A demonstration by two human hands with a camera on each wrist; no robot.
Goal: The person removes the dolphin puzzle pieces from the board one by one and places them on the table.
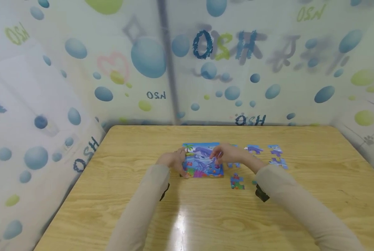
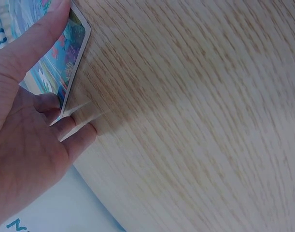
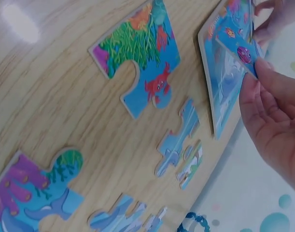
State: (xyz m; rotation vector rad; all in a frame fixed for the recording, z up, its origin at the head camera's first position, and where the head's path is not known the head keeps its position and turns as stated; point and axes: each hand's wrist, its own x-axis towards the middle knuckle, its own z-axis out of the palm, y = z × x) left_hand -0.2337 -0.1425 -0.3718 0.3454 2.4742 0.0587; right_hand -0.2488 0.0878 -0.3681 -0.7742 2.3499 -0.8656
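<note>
A colourful sea-scene puzzle board (image 1: 202,164) with dolphins lies on the wooden table. At its left edge my left hand (image 1: 174,161) holds it; the left wrist view shows the thumb (image 2: 38,36) over the board's face and the other fingers bent at the rim. My right hand (image 1: 230,153) is above the board's right part. Between its thumb and fingers it pinches a blue puzzle piece (image 3: 243,52) with a purple fish on it. That piece is tilted over the board, and whether it touches the board I cannot tell.
Right of the board lie several loose puzzle pieces, among them a red crab piece (image 1: 237,182), a dolphin piece (image 1: 254,149) and a light-blue piece (image 1: 279,162). A patterned curtain (image 1: 187,87) hangs behind the table (image 1: 212,219).
</note>
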